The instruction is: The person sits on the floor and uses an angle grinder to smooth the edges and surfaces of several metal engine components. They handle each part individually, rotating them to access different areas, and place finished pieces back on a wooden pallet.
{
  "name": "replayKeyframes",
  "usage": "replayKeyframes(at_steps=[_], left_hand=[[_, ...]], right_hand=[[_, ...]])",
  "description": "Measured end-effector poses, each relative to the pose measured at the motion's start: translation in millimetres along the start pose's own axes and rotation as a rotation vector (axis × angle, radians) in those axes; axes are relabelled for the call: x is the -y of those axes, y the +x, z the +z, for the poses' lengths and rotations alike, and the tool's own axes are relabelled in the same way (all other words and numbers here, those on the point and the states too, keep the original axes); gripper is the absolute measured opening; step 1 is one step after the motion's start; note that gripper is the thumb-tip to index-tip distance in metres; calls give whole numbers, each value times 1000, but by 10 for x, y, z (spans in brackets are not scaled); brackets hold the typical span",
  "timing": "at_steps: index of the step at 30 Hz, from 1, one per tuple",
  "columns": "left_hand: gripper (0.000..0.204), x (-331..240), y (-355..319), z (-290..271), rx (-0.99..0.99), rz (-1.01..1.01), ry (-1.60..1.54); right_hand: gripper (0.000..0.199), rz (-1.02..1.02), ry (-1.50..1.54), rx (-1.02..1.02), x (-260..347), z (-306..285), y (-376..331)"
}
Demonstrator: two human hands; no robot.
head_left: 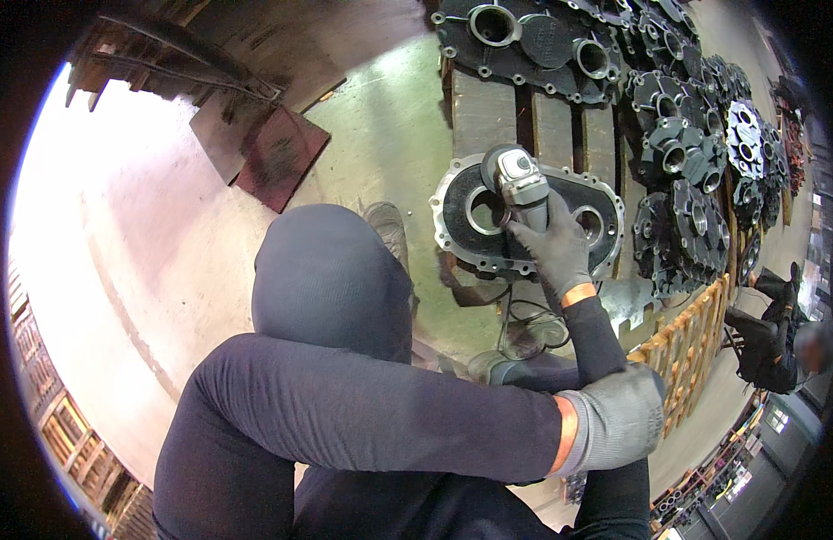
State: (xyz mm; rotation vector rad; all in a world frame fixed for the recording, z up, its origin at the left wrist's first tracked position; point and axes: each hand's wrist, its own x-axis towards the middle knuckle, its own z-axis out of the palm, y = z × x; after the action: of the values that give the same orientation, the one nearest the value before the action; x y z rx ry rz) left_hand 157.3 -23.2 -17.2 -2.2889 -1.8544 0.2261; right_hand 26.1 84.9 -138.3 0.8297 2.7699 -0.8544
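Observation:
My right hand (560, 245), in a grey glove, is wrapped round the body of an angle grinder (522, 184). The grinder's head sits over a black cast housing cover (547, 209) with a bare silver rim and two round bores, and partly covers the left bore. Whether the disc touches the metal cannot be made out. Across my right arm lies my left forearm, with the gloved left hand (614, 418) closed near the right elbow. Its fingers curl out of sight, so what they grip is hidden. The cover rests on wooden pallet boards (484, 112).
Another large black housing (547, 45) lies at the pallet's far end. Several castings (682, 135) are stacked to the right, beside a wooden pallet (682, 351). A dark cable (533, 328) loops below the cover. Reddish plates (286, 157) lie left; a seated person (776, 337) is far right.

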Motion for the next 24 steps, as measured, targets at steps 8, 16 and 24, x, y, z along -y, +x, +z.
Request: replayKeyframes(at_steps=[8, 16, 24], left_hand=[[19, -241, 116, 170, 297, -396, 2439], [18, -39, 84, 292, 343, -537, 2817], [18, 85, 43, 418, 321, -769, 3175]], right_hand=[[74, -24, -11, 94, 243, 120, -36], [77, -29, 22, 180, 456, 174, -294], [82, -26, 28, 297, 412, 138, -715]])
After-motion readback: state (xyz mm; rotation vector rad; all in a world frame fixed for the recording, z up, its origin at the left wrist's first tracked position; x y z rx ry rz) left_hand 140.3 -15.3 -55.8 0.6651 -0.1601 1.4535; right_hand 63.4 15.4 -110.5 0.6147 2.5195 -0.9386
